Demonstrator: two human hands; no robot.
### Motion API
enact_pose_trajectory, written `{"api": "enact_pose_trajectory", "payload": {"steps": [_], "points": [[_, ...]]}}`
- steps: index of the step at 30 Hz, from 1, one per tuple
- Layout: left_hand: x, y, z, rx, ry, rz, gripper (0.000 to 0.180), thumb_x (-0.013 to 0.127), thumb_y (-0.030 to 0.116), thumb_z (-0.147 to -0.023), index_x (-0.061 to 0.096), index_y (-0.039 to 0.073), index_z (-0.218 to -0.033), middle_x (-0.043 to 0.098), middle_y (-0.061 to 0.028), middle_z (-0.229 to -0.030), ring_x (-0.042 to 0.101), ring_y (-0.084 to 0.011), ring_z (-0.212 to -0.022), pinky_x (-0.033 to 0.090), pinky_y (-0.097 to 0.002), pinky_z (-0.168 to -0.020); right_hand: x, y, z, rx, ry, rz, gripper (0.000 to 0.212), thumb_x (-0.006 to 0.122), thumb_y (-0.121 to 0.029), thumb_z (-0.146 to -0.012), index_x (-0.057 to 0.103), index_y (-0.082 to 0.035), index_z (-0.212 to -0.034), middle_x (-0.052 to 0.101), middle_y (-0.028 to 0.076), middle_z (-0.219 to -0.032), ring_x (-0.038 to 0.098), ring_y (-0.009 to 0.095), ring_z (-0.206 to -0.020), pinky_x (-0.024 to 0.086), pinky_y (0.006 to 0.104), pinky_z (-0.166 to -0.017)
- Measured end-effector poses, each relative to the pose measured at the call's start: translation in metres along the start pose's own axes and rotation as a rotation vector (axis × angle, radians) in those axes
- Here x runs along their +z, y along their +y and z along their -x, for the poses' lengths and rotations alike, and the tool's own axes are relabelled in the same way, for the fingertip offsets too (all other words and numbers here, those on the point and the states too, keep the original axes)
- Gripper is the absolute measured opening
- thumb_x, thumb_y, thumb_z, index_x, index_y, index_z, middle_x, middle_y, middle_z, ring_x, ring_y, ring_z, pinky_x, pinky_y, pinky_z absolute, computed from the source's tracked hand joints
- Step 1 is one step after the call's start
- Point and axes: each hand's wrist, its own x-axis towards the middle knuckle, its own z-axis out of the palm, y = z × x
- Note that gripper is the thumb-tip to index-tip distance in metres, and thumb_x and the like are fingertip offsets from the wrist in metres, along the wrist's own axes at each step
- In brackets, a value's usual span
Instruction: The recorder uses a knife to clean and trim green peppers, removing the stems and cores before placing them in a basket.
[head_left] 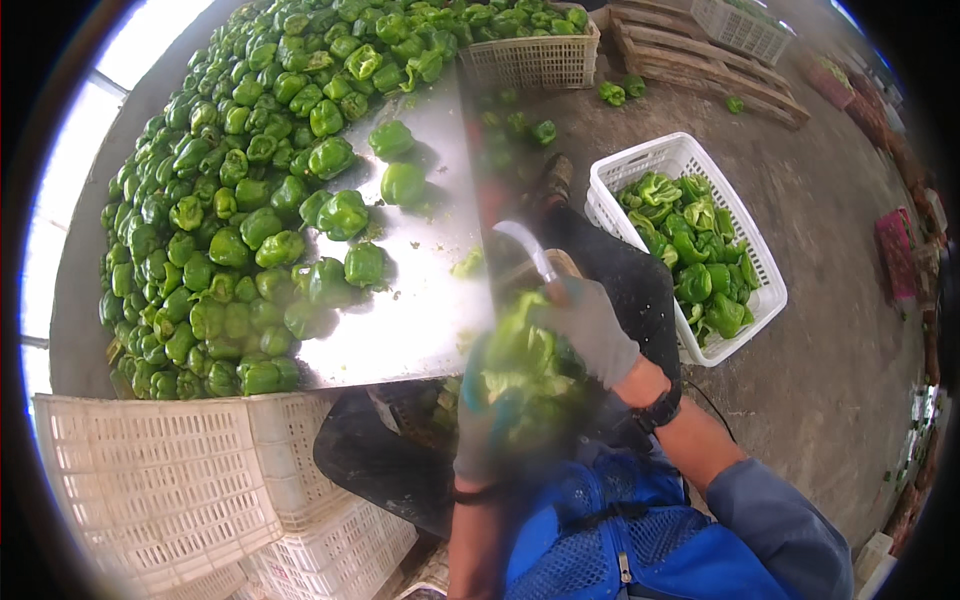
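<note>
My right hand (595, 328), in a grey work glove, is closed round the handle of a small curved knife (526, 248); its hooked blade points up and to the left. My left hand (483, 425), gloved and partly hidden behind a smeared patch, is curled against a green bell pepper (530, 365) that looks cut open, with pale edges showing. More green pepper shows below it, too blurred to separate. Both hands are close together over my lap. A broad heap of whole green bell peppers (230, 245) lies on the metal table (400, 335) to the left.
A white crate (770, 300) of cut peppers stands on the floor at the right. Empty-looking white crates (150, 480) are stacked at the lower left. Farther off are a crate (535, 65) of peppers and a wooden pallet (690, 60). Loose peppers (622, 90) lie on the floor.
</note>
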Motion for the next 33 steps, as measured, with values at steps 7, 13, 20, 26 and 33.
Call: {"api": "enact_pose_trajectory", "payload": {"steps": [7, 13, 20, 26, 33], "points": [[-0.035, -0.002, 0.008, 0.051, -0.003, -0.371, 0.083, 0.075, 0.015, -0.093, 0.037, -0.002, -0.166, 0.064, -0.0145, -0.138, 0.065, -0.0174, -0.113, 0.058, -0.0317, -0.095, -0.006, 0.004, -0.011, 0.313, 0.005, -0.364, 0.020, 0.081, -0.020, -0.092, 0.067, -0.006, -0.087, 0.056, -0.003, -0.070, 0.051, 0.005, -0.061, 0.041, 0.0269, -0.054], [-0.030, 0.005, 0.001, -0.056, 0.137, -0.331, 0.049, 0.059, 0.013, -0.109, 0.051, -0.004, -0.154, 0.073, -0.0115, -0.116, 0.067, -0.0122, -0.087, 0.057, -0.0288, -0.076, -0.001, -0.003, -0.005, 0.268, -0.085, -0.360, 0.016, 0.080, -0.018, -0.094, 0.068, -0.006, -0.093, 0.059, -0.003, -0.074, 0.053, 0.006, -0.059, 0.042, 0.0253, -0.052], [0.021, 0.022, -0.007, 0.527, -0.158, -0.975, 0.038, 0.070, 0.015, -0.098, 0.069, 0.001, -0.133, 0.073, -0.0145, -0.123, 0.071, -0.0243, -0.109, 0.057, -0.0397, -0.094, 0.006, -0.009, 0.011, 0.199, -0.294, -0.231, 0.011, 0.078, -0.014, -0.096, 0.071, -0.005, -0.096, 0.062, -0.005, -0.078, 0.053, 0.004, -0.065, 0.043, 0.0241, -0.057], [-0.005, -0.018, 0.004, 0.175, 0.126, -0.545, 0.049, 0.080, 0.015, -0.090, 0.065, -0.002, -0.134, 0.073, -0.0184, -0.124, 0.069, -0.0406, -0.109, 0.053, -0.0493, -0.095, 0.021, 0.025, 0.006, 0.059, -0.315, -0.065, 0.026, 0.080, -0.020, -0.096, 0.060, -0.008, -0.084, 0.056, -0.001, -0.071, 0.057, 0.012, -0.067, 0.046, 0.0322, -0.063], [0.010, -0.012, -0.005, 0.048, 0.294, -0.326, 0.046, 0.059, 0.011, -0.102, 0.059, -0.006, -0.145, 0.071, -0.0111, -0.129, 0.066, -0.0248, -0.119, 0.051, -0.0378, -0.103, 0.045, 0.036, 0.039, -0.503, 0.054, 0.568, 0.033, 0.080, -0.034, -0.092, 0.063, -0.007, -0.102, 0.069, 0.015, -0.088, 0.069, 0.041, -0.083, 0.052, 0.0509, -0.075]]}}
